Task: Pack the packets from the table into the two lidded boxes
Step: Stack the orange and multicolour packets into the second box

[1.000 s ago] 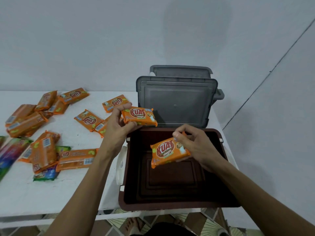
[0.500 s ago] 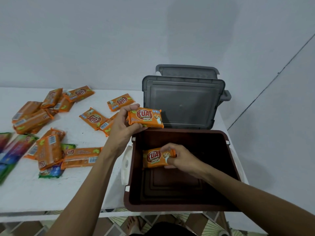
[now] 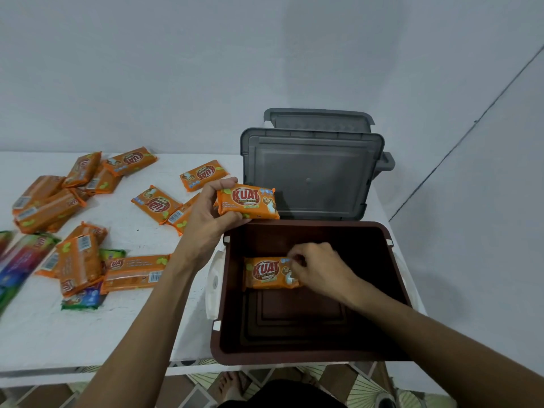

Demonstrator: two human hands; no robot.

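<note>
An open brown box point(image 3: 394, 278) stands at the table's right end, its grey lid point(image 3: 312, 175) raised behind it. My left hand point(image 3: 210, 219) holds an orange KUAT packet point(image 3: 248, 203) above the box's far left corner. Inside the box, my right hand point(image 3: 316, 267) pinches the right end of a second orange packet point(image 3: 265, 273), which lies on the floor near the far left. Several more orange packets point(image 3: 156, 203) lie scattered on the white table point(image 3: 88, 334) to the left.
A second grey lid point(image 3: 318, 119) stands behind the first, against the wall. Green and multicoloured packets point(image 3: 17, 257) lie at the table's left edge. A white latch point(image 3: 215, 285) sits on the box's left side. Bare feet point(image 3: 232, 387) show below the table.
My right hand has lowered its packet from above the box down onto the box floor. My left hand has kept its packet near the box's far left corner.
</note>
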